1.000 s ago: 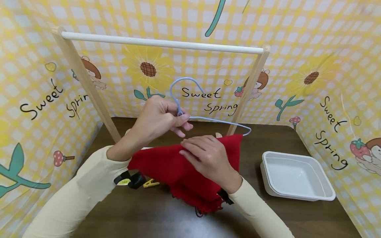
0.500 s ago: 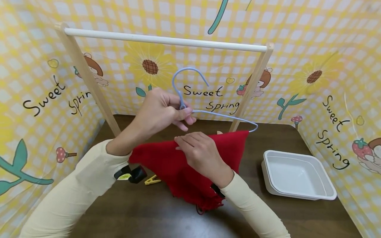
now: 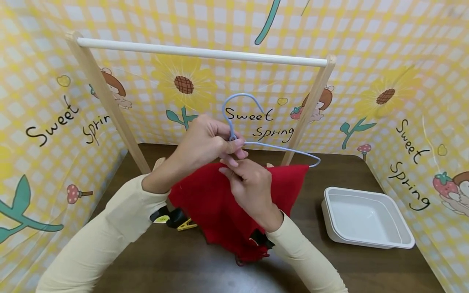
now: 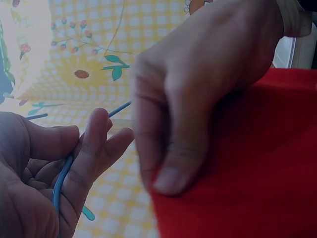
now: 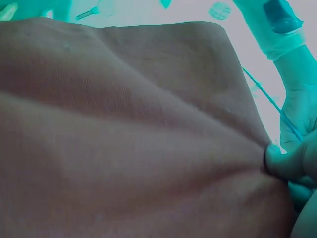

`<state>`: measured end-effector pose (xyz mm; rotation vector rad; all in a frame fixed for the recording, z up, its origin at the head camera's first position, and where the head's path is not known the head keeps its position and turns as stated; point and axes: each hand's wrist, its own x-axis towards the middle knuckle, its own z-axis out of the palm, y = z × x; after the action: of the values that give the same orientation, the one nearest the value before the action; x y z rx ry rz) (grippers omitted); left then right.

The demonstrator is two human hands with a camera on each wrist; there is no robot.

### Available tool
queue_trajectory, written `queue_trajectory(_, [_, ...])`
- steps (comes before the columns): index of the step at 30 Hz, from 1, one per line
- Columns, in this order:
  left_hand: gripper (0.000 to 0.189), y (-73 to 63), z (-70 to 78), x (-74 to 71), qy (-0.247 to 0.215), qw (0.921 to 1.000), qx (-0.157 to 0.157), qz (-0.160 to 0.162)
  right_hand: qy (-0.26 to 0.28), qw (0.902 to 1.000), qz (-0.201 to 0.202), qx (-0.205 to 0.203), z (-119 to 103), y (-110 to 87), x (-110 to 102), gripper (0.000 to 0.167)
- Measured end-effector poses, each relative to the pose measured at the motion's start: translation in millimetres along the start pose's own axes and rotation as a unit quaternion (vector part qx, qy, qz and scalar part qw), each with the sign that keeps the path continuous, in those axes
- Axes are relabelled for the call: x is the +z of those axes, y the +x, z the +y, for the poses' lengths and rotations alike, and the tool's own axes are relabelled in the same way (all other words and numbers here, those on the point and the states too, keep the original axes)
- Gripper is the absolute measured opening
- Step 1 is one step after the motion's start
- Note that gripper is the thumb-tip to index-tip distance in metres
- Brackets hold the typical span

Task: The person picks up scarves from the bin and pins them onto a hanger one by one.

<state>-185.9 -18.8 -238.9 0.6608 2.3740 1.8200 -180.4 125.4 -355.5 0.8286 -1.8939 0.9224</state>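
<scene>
In the head view my left hand pinches a blue wire clothes hanger at the neck under its hook. My right hand pinches the upper edge of a red fringed scarf, just below the left fingers. One end of the hanger's shoulder sticks out past the scarf's right corner; its lower part is hidden behind the cloth. In the left wrist view, the right thumb and fingers squeeze the scarf's edge, apart from the left hand. Creases in the scarf run toward the right thumb in the right wrist view, whose colours are off.
Behind the hands stands a rack with wooden legs and a white bar. A white plastic tray sits on the brown table at right. A yellow clothespin lies beside the left wrist. Patterned cloth walls surround the table.
My left hand and the hanger have shifted to the right. The right hand first went left, then back right and closer beneath the left fingers. The scarf's left corner has moved rightward.
</scene>
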Motion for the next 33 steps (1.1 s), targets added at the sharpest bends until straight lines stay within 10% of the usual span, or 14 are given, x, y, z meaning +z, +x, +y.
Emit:
queue_trajectory(10, [0.014,0.0,0.0,8.3,0.005,0.9998,-0.020,0.007,-0.002,0.9957,0.081,0.045,-13.0,9.2,17.2,0.009])
queue_trajectory(22, [0.017,-2.6,0.0,-0.7,0.002,0.9995,-0.008,0.029,-0.057,0.9974,-0.033,-0.028,-8.7,-15.2,22.6,0.026])
queue_trajectory(28, [0.015,-4.9,-2.2,-15.1,-0.027,0.9987,0.007,0.042,0.010,0.9914,0.088,-0.097,0.8,-44.4,-11.0,0.019])
queue_trajectory(33, [0.015,-2.9,5.2,-22.2,-0.017,0.9987,0.013,0.045,0.010,0.9883,0.141,0.058,43.0,-60.3,-39.1,0.030])
